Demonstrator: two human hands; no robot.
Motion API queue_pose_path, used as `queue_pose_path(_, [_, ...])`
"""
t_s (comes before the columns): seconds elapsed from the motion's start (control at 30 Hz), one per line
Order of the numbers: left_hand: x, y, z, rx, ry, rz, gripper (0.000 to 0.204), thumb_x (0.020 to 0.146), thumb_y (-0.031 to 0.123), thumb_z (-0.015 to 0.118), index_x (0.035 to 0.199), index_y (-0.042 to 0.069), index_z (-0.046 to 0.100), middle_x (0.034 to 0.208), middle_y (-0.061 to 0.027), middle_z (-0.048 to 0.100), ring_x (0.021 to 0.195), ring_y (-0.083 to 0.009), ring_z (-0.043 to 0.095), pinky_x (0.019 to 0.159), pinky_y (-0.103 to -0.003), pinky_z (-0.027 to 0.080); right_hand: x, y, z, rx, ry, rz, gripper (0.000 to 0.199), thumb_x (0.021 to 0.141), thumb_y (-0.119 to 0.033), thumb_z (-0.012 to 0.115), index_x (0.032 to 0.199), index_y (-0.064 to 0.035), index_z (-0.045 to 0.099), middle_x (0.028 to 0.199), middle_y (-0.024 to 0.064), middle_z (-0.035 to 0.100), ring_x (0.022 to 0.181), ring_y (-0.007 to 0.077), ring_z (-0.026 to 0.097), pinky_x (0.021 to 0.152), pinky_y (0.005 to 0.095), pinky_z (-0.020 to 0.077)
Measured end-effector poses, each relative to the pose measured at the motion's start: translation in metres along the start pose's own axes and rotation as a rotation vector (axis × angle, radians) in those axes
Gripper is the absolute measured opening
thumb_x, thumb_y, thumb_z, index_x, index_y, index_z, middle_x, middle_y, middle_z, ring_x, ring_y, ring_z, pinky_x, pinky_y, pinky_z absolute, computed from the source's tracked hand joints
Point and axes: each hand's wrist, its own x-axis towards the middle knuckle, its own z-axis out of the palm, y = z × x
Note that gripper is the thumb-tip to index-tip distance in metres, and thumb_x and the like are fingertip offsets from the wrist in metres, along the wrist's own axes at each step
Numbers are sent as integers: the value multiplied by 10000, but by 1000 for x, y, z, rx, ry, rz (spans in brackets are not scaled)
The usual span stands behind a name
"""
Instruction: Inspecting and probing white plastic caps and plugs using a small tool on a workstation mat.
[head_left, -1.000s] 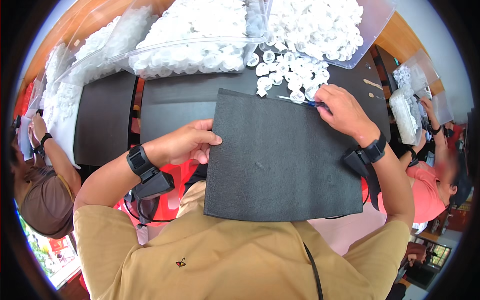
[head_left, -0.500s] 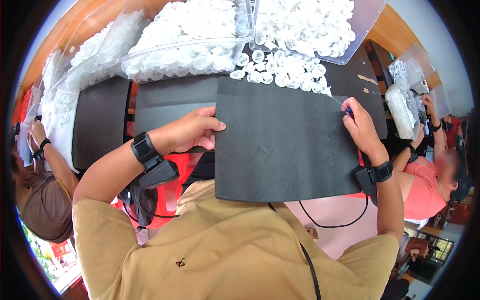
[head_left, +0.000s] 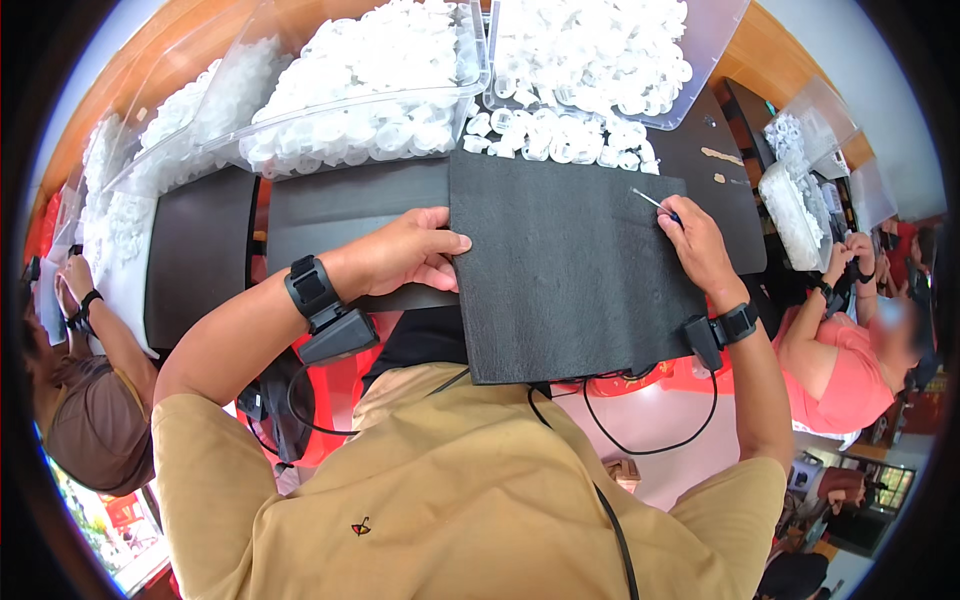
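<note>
The black textured sheet (head_left: 575, 275), spread between the person's arms across the near edge of the counter (head_left: 360, 200), just short of the loose white plastic parts (head_left: 560, 137), looked light, bendable yet fairly firm, too grainy to slip easily, and best taken by its side edges. The left grip (head_left: 415, 250) pinched its left edge, thumb on top, elbow bent outward. The right grip (head_left: 695, 240) clasped a blue-handled, thin-shafted tool (head_left: 655, 203) at the right edge, forearm reaching forward, though whether those fingers also touched the sheet could not be told.
</note>
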Motion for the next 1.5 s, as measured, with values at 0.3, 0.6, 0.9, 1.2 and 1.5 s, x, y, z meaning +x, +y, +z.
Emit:
queue_pose_path(0.3, [-38,3,1,577,305,299,320,933,83,565,1238,30,486,884,-62,632,719,-117,639,623,-238,533,-11,-11,10,-33,108,48,203,915,-149,549,1084,-62,621,908,128,546,916,319,550,816,383,430])
queue_pose_path(0.6, [13,25,45,1380,33,1005,377,878,105,630,1249,115,564,1289,-132,532,1210,-323,490,993,-438,407,1,-9,5,128,73,88,217,900,-137,559,1065,-25,642,909,130,583,866,288,581,793,346,446])
queue_pose_path(0.9, [63,3,44,1646,-3,900,450,923,333,579,1343,193,504,1468,-113,365,1398,-335,287,1117,-566,234,29,13,-18,153,241,349,302,872,-240,630,1106,-50,619,987,161,670,907,270,648,814,347,478])
queue_pose_path(1.2, [66,1,40,1600,1,930,446,916,332,588,1334,195,513,1461,-101,373,1396,-323,287,1119,-552,225,41,96,6,-301,270,249,139,891,-135,569,982,-32,594,968,203,601,956,403,578,829,460,460])
queue_pose_path(1.5, [67,-1,40,1603,5,934,456,912,331,594,1339,197,505,1467,-100,359,1398,-318,277,1114,-557,223,81,31,-26,-75,130,146,529,849,-322,661,1299,-82,524,1270,206,518,1227,358,477,1015,426,399])
